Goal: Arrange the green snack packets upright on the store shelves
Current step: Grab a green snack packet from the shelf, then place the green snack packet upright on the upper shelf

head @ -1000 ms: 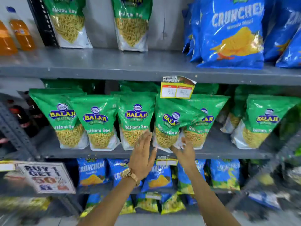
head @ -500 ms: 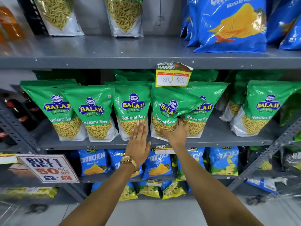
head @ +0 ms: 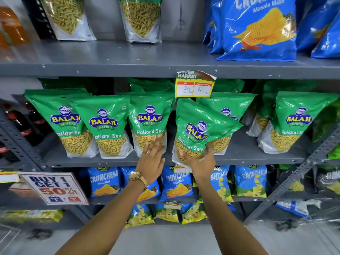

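Tilting is the trouble we face: the green glossy plastic Ratlami Sev pouch [head: 199, 131] in our right hand [head: 200, 162] leans to the right at the front lip of the grey metal middle shelf [head: 239, 150], its top corner lying across the green pouch behind it [head: 227, 107]. Our right hand cups its lower edge from beneath, fingers curled round the base; our left hand [head: 151, 161] is spread flat, fingertips touching the bottom of the neighbouring upright green pouch [head: 150, 122]. We judge that if we let go now the leaning pouch could slide forward off the lip, since its base seems only partly on the shelf. Pushing it back too hard could, we think, knock over the pouch behind, or catch the yellow and white paper price tag [head: 194, 85] hanging from the shelf above. The slick film may also slip through a loose hold.

As for what holds what: each green pouch has a clear lower window showing thin yellow sev strands, filling roughly the bottom half. The middle shelf carries two more upright green pouches at left [head: 82, 122], and another pair at far right [head: 292, 122], with more behind in shadow. The upper shelf [head: 128, 57] bears two more sev pouches and blue glossy crisp bags [head: 257, 28]; lower shelves hold smaller blue crisp bags [head: 104, 181].
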Tool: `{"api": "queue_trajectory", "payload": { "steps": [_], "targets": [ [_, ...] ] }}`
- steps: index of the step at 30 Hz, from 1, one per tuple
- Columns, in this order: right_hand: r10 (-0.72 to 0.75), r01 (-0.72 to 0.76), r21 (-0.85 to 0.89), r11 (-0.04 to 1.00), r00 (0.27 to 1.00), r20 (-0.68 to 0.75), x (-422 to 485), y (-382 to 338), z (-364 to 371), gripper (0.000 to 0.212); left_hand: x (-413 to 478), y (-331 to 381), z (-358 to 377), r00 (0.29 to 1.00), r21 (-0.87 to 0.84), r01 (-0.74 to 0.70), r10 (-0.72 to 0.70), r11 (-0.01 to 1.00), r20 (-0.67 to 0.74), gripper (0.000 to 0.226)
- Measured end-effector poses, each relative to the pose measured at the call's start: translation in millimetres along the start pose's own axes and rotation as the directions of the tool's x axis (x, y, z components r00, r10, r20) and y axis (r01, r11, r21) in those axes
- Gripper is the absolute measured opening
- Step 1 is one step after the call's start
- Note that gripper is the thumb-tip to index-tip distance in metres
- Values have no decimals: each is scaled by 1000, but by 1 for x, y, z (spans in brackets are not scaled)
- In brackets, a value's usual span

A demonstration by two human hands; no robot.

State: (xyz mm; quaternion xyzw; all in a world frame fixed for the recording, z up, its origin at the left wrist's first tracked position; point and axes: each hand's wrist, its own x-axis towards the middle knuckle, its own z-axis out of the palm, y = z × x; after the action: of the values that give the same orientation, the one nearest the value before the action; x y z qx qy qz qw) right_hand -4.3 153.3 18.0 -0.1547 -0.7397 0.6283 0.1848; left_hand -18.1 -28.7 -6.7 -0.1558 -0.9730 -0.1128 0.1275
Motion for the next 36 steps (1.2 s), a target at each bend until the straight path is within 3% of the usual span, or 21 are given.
{"api": "queue_trajectory", "payload": {
  "steps": [3,6,8,11,15,19,26,31,36],
  "targets": [
    [-6,5,78,997,1000,3,-15,2,-25,95,-4,10,-15,997,-249,83,-82,965,13,67],
    [-18,17,26,1000,1000,21,-33,-7,-47,90,-19,28,-35,971,-636,180,-31,750,237,65],
    [-50,48,33,998,998,50,-42,-20,-58,85,-28,40,-50,947,-709,208,41,674,317,76],
    [-111,104,78,992,989,100,-53,-49,-69,76,-38,54,-69,976,-783,184,-19,595,215,85],
    [-214,191,164,968,967,136,-66,-98,-72,60,-42,75,-110,987,-803,70,-157,592,-30,96],
    [-346,300,243,922,922,176,-70,-150,-72,55,-38,83,-159,934,-788,-58,-244,613,-259,89],
    [-603,519,348,781,772,201,-31,-249,-51,60,12,66,-253,843,-635,-245,-162,733,-513,81],
    [-724,651,327,685,659,204,16,-306,-11,68,69,43,-290,800,-551,-213,-179,807,-572,90],
    [-713,673,239,700,641,285,56,-316,36,66,106,18,-297,862,-591,-130,-204,796,-464,83]
  ]
}}
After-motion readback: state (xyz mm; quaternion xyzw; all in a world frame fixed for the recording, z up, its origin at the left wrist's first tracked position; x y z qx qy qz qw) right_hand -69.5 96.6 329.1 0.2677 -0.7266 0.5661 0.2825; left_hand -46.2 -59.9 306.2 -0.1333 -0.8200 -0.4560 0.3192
